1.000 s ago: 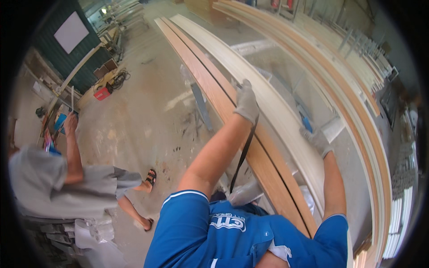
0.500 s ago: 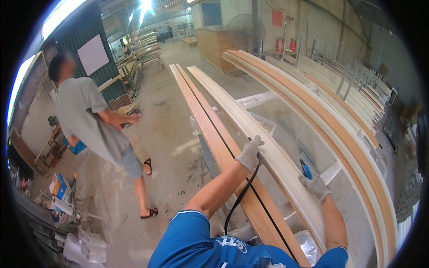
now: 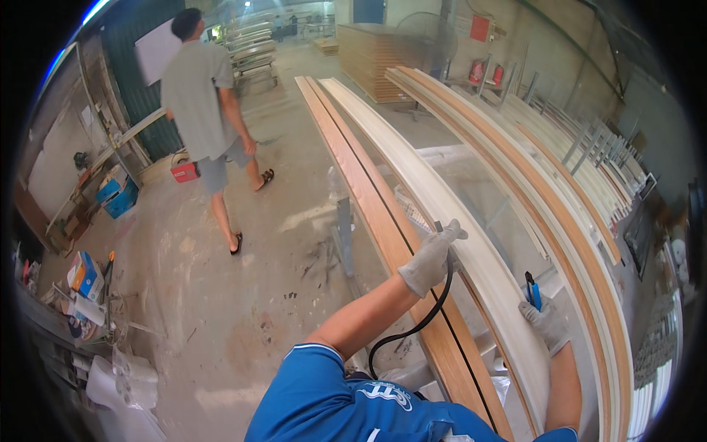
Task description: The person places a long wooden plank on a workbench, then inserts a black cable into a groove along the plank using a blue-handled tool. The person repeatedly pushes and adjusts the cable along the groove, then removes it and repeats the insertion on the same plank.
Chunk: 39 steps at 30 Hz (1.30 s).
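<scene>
My left hand (image 3: 431, 264), in a grey glove, is closed round the end of a black flexible strip (image 3: 440, 303) at the left edge of a long pale profiled board (image 3: 482, 258). From the fingers the strip loops down toward my body. My gloved right hand (image 3: 548, 325) lies at the board's right edge with a blue-handled hand cutter (image 3: 535, 296) in its grip, dark tip pointing away; its exact kind is partly hidden. Left of the pale board runs a reddish-brown wooden length (image 3: 363, 188) with a dark line along it.
More long brown and white boards (image 3: 530, 195) lie to the right, beyond a gap in the supports. At the left, a person in a grey shirt (image 3: 197, 99) walks on the floor. Stacked panels (image 3: 368, 62) and a large fan (image 3: 427, 44) stand farther off.
My view has shifted, and both hands appear lower and farther right, still on the pale board. The person on the left has walked farther away and now faces away from me.
</scene>
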Each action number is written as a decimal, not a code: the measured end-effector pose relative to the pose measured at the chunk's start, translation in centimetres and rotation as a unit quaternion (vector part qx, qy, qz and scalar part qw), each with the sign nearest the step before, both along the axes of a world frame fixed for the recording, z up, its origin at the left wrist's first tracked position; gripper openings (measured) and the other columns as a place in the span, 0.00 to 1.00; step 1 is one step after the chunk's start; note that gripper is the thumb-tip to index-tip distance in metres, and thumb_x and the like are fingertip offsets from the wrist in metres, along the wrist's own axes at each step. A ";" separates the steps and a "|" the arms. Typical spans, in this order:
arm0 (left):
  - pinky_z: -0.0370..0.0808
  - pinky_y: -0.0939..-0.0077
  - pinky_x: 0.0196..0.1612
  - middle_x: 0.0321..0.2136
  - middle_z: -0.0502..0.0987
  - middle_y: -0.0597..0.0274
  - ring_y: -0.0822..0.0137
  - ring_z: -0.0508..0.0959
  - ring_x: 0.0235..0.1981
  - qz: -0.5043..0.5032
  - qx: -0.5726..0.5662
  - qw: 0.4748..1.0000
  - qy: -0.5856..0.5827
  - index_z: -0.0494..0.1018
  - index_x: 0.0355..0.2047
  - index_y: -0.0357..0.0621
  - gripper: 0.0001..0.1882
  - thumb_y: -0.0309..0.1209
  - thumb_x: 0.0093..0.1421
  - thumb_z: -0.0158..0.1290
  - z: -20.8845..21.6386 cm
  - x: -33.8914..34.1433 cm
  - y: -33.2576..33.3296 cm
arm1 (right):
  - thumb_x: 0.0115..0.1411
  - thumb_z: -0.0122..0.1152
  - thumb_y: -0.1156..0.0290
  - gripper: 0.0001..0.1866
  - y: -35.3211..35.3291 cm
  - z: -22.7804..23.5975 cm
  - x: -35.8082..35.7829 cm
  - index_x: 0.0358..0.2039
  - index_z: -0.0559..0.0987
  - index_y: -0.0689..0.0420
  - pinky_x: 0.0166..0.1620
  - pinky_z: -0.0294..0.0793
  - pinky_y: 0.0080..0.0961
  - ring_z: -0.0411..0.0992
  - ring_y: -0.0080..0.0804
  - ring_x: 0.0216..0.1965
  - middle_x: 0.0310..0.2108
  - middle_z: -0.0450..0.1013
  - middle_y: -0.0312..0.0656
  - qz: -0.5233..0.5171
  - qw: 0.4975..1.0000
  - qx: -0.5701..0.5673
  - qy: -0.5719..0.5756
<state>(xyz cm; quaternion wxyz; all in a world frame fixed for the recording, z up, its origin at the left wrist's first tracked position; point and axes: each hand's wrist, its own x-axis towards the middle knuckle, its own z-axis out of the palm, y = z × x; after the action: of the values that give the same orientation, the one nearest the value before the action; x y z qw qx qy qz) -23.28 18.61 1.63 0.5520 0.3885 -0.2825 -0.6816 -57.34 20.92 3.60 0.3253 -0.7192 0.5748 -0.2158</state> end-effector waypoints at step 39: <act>0.82 0.70 0.40 0.46 0.79 0.54 0.65 0.83 0.37 0.038 -0.181 0.895 -0.405 0.75 0.56 0.36 0.31 0.54 0.72 0.51 -1.4 10.6 7.6 | 0.64 0.70 0.59 0.20 1.9 -2.2 10.1 0.46 0.80 0.64 0.44 0.74 0.32 0.73 0.32 0.37 0.34 0.77 0.42 0.007 1.000 -0.011 0.023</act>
<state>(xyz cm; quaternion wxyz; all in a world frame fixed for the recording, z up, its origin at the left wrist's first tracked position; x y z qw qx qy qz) -12.70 26.18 0.19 0.4763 0.5344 -0.5852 -0.3809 -47.26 22.84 1.40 0.3058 -0.7314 0.5746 -0.2032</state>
